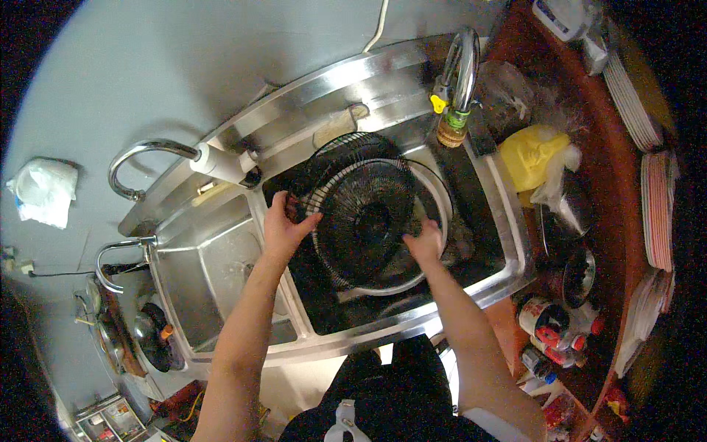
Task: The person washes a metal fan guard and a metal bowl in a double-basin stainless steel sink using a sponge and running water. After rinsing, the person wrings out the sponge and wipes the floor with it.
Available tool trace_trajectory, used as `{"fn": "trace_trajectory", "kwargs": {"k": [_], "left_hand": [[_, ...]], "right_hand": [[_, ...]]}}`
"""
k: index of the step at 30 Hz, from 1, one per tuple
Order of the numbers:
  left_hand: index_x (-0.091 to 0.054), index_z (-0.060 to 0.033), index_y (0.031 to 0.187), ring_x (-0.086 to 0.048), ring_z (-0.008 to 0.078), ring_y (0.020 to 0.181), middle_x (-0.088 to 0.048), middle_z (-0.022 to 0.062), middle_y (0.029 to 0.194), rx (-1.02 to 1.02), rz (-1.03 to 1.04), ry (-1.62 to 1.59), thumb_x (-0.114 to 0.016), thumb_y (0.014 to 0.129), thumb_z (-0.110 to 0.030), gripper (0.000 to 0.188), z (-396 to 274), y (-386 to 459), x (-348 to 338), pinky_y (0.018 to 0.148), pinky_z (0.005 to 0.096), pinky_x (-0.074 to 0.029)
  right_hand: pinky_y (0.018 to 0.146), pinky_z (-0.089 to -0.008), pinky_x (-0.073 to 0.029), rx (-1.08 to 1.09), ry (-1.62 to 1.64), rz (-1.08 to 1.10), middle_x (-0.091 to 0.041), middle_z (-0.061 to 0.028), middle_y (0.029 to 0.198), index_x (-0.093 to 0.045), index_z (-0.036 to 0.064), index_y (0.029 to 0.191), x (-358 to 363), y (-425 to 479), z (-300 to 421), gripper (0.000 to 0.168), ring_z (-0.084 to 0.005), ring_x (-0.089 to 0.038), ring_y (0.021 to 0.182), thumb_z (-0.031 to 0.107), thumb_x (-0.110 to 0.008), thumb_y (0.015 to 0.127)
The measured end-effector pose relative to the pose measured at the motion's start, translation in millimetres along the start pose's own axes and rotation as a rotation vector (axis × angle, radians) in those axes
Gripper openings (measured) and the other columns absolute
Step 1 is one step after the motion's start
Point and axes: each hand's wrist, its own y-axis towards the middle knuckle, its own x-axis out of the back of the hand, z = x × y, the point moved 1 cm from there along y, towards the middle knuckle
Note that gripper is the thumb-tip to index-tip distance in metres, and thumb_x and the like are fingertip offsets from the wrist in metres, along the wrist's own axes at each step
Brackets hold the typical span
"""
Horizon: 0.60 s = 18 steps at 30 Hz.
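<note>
A round black wire fan grille lies tilted over a pale round basin in the right-hand bowl of the steel sink. My left hand grips the grille's left rim, its thumb on the near side and its fingers behind the wires. At the grille's right edge, my right hand pinches the rim, with some fingers hidden. Behind rises a second dark wire grille, partly covered by the first. A small pale patch above my right fingers is too blurred to name.
A chrome faucet with a yellow-handled tap hangs over the right bowl. Another curved faucet stands left, above the smaller bowl. On the brown counter at right are a yellow plastic bag, a metal pot and several bottles.
</note>
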Motion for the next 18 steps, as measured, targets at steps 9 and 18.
{"fn": "trace_trajectory", "kwargs": {"k": [9, 18], "left_hand": [[-0.045, -0.0002, 0.101, -0.05, 0.0156, 0.066, -0.056, 0.0074, 0.078, 0.001, 0.028, -0.084, -0.08, 0.058, -0.021, 0.059, -1, -2, -18, 0.061, 0.0285, -0.044], [-0.045, 0.0017, 0.101, -0.05, 0.0166, 0.064, -0.056, 0.0092, 0.074, 0.016, 0.028, -0.124, -0.079, 0.057, -0.023, 0.062, 8, 1, -6, 0.059, 0.0285, -0.044]], "right_hand": [[0.091, -0.038, -0.039, 0.059, -0.635, 0.706, -0.039, -0.0132, 0.123, -0.035, 0.002, 0.126, -67, 21, -45, 0.078, -0.0322, -0.038, 0.113, 0.031, -0.072, 0.063], [0.083, -0.0374, -0.044, 0.099, 0.555, -0.114, -0.057, -0.0166, 0.099, -0.053, 0.005, 0.105, 82, 56, 112, 0.052, -0.0318, -0.056, 0.092, 0.025, -0.071, 0.06]]}}
